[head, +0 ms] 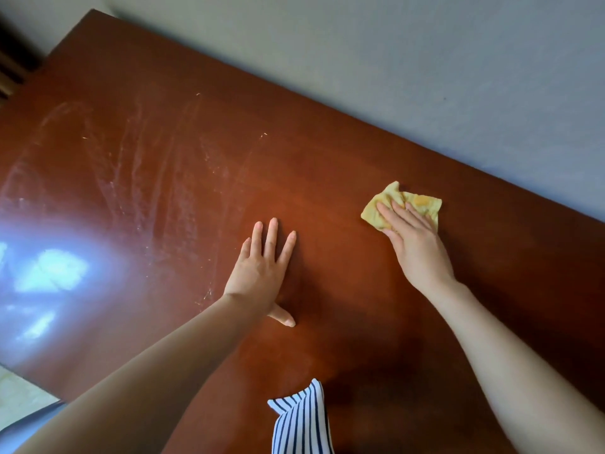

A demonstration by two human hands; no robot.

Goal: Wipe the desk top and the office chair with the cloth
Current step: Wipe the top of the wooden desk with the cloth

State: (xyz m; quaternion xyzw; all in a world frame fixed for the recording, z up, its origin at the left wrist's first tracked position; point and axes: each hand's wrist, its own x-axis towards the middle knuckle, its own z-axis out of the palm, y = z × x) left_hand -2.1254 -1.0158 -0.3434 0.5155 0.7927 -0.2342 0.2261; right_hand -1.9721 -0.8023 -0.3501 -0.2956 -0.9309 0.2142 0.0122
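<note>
Nearest you, a striped blue-and-white piece of garment hangs over the near edge of the desk top. Your left hand lies flat and palm-down on the bare wood near the middle of the surface, its fingers spread and straight, thumb splayed back toward the near edge; it holds nothing. Your right hand lies palm-down as well, fingers close together, pressing the yellow cloth against the wood rather than pinching it. Crumpled folds of that cloth show past the fingertips on the far side and to either side of the hand, and it sits close to the far edge of the surface, toward the right, where the wood meets a pale grey wall. The two hands are well apart. Toward the left edge the surface carries pale, streaky smears and a bright window reflection; around the hands the wood is evenly reddish brown. No office chair is in view.
</note>
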